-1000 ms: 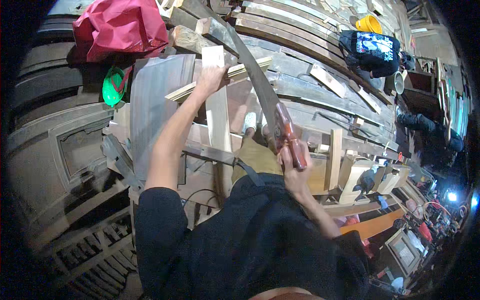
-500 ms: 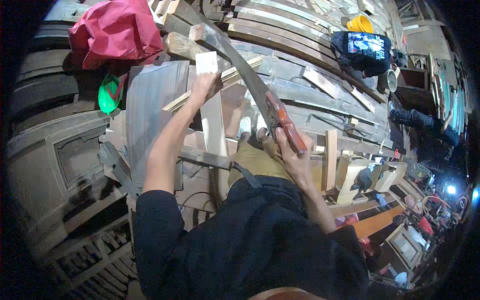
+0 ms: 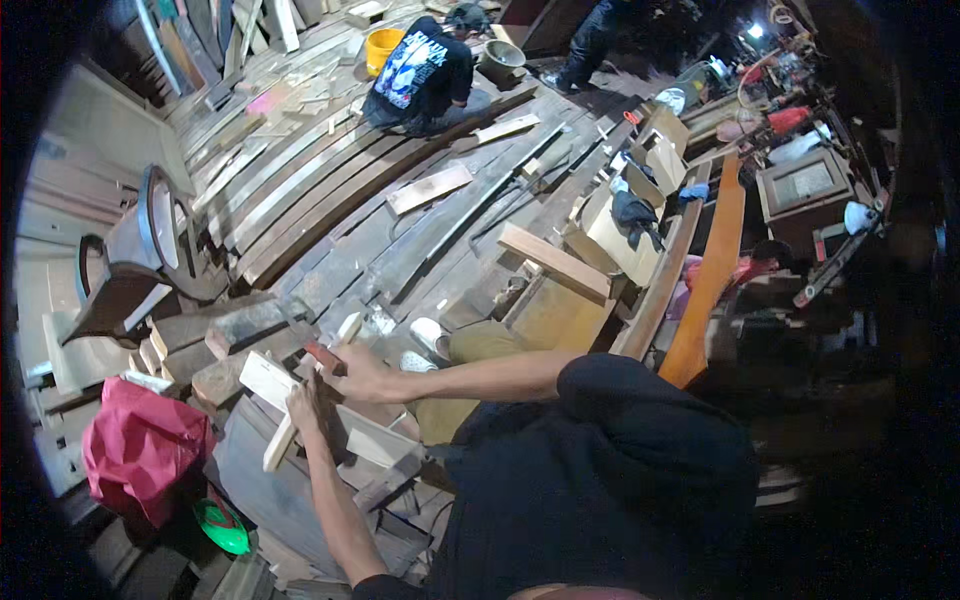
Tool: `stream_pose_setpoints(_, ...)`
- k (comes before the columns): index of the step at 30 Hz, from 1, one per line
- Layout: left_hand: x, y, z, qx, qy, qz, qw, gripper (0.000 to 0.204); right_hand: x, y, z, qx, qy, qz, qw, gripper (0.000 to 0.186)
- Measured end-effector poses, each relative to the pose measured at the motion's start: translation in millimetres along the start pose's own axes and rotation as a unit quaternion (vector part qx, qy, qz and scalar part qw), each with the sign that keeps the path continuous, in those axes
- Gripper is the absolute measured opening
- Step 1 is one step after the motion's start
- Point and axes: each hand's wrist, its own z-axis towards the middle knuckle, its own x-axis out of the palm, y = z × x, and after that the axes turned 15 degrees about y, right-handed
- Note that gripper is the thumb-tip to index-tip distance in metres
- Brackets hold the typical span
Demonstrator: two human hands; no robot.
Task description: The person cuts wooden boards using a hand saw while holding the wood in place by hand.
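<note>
My left hand (image 3: pixel 306 402) is closed over a pale board (image 3: pixel 268 380), gripping it near its far end. A narrow pale wood strip (image 3: pixel 279 447) crosses under the board. Right beside it, my right hand (image 3: pixel 364 373) is wrapped round the reddish-brown handle of a handsaw (image 3: pixel 322 355). The saw's blade cannot be made out from here. The board's near part (image 3: pixel 380 441) runs back toward my legs. Beneath it lies a wide grey panel (image 3: pixel 258 470).
A red cloth-like bundle (image 3: pixel 145 450) and a green plastic item (image 3: pixel 221 526) are at the left. Thick timber blocks (image 3: pixel 240 328) lie beyond the board. Another person (image 3: pixel 420 78) crouches near a yellow bucket (image 3: pixel 381 50). A long orange-brown plank (image 3: pixel 708 280) stands at the right.
My view has swung round to the right. My right hand has brought the saw from in front of my body over to the board, beside my left hand. The left hand still holds the board.
</note>
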Motion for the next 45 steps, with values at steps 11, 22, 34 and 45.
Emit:
stream_pose_setpoints(11, -34.3, 21.8, -9.6, -0.038, -0.197, -0.149, 0.968, 0.038, -34.9, 40.4, -87.0, -0.182, 0.083, 0.039, 0.979, 0.020)
stream_pose_setpoints(22, -35.4, -12.0, -56.3, -0.092, -0.045, -0.173, 0.980, 0.029, -49.3, -0.6, -143.8, -0.096, -0.001, 0.303, 0.948, 0.041)
stream_pose_setpoints(34, -49.7, -19.6, -70.0, -0.126, -0.069, -0.173, 0.974, 0.020, -71.1, 71.0, -131.9, 0.016, 0.012, 0.228, 0.973, 0.010)
stream_pose_setpoints(45, -57.2, -19.2, -63.7, -0.124, -0.062, -0.152, 0.979, 0.029, -69.1, 61.6, -150.5, 0.057, 0.037, 0.250, 0.966, 0.014)
